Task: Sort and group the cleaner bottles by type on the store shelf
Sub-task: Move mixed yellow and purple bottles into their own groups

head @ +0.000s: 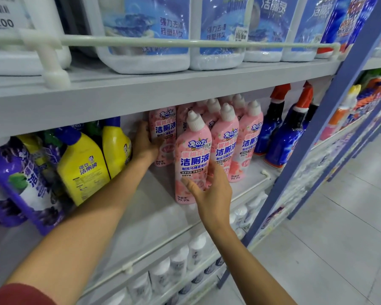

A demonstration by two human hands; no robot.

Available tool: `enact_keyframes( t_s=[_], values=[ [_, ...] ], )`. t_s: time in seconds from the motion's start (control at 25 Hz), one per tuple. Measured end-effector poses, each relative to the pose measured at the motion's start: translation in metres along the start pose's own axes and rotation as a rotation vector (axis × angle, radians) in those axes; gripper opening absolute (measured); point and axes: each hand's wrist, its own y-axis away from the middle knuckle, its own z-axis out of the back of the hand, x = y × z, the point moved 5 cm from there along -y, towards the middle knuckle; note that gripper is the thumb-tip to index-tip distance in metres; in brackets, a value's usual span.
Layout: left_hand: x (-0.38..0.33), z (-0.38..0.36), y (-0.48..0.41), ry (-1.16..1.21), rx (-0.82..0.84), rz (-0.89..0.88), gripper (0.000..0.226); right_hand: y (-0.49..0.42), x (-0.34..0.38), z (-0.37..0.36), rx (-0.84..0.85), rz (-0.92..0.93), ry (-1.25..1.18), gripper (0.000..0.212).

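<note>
The middle shelf [154, 208] carries the cleaners I am sorting. Above the front pink bottle [193, 159], on the upper board, stand big white jugs [145, 60] with blue labels. Far to the left of that bottle lean purple bottles [20, 183]. Yellow spray bottles [81, 170] sit between those and the front pink bottle. To its right, beyond the other pink bottles [246, 146], stand blue bottles [284, 142] with red-orange caps. The front pink bottle is upright, ahead of the pink group and nearest the shelf's front edge; I cannot tell whether its base touches the board. Behind it and to its left stands a back pink bottle [163, 130]. My left hand [144, 144] grips that one, fingers curled round its left side. My right hand [211, 190] wraps the front pink bottle's lower half, thumb across the label, fingers round its right side.
</note>
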Motion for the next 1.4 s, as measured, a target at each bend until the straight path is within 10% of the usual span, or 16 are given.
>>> enact_keyframes(
  t_s=[0.48,1.24,1.4],
  values=[
    [-0.048,0.102,0.150,0.288,0.117,0.090,0.057,-0.029,-0.001,-0.049,0.019,-0.008,-0.079,0.065],
    [-0.029,0.266,0.307,0.132,-0.413,0.169,0.052,-0.054,-0.005,-0.082,0.250,0.079,-0.142,0.063],
    [-0.029,0.299,0.325,0.160,-0.457,0.130,0.042,-0.002,0.033,-0.088,0.552,-0.109,-0.469,0.058]
  ],
)
